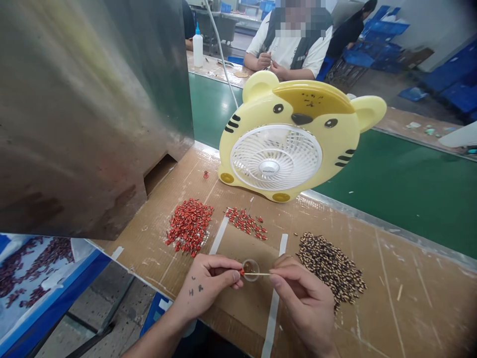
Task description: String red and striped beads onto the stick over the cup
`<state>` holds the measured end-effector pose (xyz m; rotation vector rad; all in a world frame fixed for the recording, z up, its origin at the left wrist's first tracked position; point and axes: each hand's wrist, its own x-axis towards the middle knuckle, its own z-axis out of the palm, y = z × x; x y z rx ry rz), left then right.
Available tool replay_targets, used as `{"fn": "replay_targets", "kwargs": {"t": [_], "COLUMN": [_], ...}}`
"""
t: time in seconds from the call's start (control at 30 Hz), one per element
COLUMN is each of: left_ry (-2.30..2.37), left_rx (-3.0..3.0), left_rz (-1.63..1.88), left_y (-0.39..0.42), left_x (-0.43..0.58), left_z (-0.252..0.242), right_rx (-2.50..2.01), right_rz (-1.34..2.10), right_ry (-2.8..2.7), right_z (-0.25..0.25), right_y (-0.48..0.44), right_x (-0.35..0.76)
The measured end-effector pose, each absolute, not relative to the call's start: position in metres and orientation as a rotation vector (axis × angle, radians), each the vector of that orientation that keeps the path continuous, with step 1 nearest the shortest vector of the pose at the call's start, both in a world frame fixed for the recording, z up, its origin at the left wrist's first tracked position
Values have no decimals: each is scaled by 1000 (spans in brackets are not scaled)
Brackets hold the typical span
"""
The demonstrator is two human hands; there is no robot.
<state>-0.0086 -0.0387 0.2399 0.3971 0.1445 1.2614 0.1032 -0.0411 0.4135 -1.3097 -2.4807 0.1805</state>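
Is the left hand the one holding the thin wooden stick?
No, the right hand pinches the thin wooden stick, while the left hand holds a small red piece.

Fan (288, 136) behind beads (189, 227) on cardbd (421, 298)

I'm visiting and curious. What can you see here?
desk fan: one, yellow, tiger-shaped, on the cardboard
small pieces: many, red, two heaps in front of the fan
cup: one, clear, in front of the red heaps
speckled pieces: many, brown and cream, right of the cup
wooden stick: one, pale, at the cup
conveyor belt: one, green, behind the fan
crates: many, blue, far right
co-worker: one, white shirt, across the belt
left hand: one, tattooed, beside the cup
right hand: one, pinching the stick
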Motion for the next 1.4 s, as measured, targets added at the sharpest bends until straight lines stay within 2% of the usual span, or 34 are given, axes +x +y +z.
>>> {"fn": "replay_targets", "kwargs": {"t": [1.07,1.4], "left_ry": [118,483], "left_rx": [420,740], "left_rz": [1296,1460], "left_y": [-40,-44], "left_x": [-6,-5], "left_z": [240,242], "right_rx": [-1227,-924], "right_rz": [104,-227], "right_ry": [-2586,-2825], "right_z": [411,408], "right_y": [-42,-49], "right_x": [102,82]}}
